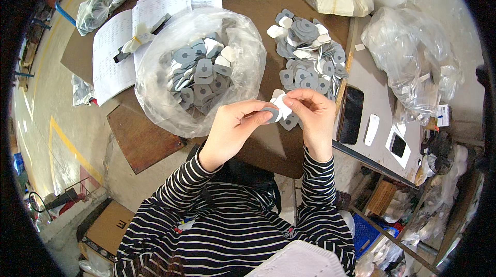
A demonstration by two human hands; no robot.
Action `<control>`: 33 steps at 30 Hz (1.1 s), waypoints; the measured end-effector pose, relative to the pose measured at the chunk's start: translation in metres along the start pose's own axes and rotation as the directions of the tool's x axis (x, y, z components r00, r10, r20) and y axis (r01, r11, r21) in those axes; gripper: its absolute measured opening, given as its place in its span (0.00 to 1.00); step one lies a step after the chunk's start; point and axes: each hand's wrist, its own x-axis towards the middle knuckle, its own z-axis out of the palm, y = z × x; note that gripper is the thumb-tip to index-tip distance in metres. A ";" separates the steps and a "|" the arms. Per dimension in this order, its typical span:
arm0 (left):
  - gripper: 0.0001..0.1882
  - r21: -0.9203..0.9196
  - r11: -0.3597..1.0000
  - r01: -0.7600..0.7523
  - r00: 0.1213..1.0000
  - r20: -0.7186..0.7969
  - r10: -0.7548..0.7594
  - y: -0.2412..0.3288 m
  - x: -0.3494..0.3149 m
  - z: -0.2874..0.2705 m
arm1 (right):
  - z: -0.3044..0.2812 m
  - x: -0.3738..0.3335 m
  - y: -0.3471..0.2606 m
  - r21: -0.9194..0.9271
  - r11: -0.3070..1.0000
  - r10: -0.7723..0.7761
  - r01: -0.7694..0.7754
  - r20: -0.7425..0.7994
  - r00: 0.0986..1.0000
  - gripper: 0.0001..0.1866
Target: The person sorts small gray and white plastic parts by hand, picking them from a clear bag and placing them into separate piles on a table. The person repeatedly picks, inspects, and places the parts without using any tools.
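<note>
Left hand (227, 127): fingers pinching a grey piece (271, 116).
Right hand (316, 119): fingers pinching a white piece (282, 106), right beside the grey one; long axis seemingly forward; whether joined, cannot tell.
Pile (306, 31): on the desk (281, 150), forward and right of the fingers, right hand nearer.
Clear bag (252, 60): forward-left of the fingers, left hand nearer.

Your brown table (257, 9) carries printed sheets (111, 73) at left, an open clear plastic bag (154, 83), and a loose heap of grey and white pads (306, 30) beside it. On the grey surface (374, 102) to your right — a black smartphone (351, 115) and a white strip (371, 130).
</note>
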 end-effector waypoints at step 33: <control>0.12 0.460 0.854 -0.243 0.970 0.094 0.226 -0.066 0.024 0.056 | -0.061 -0.060 0.053 -0.192 0.981 -0.103 0.037 -0.346 0.933 0.08</control>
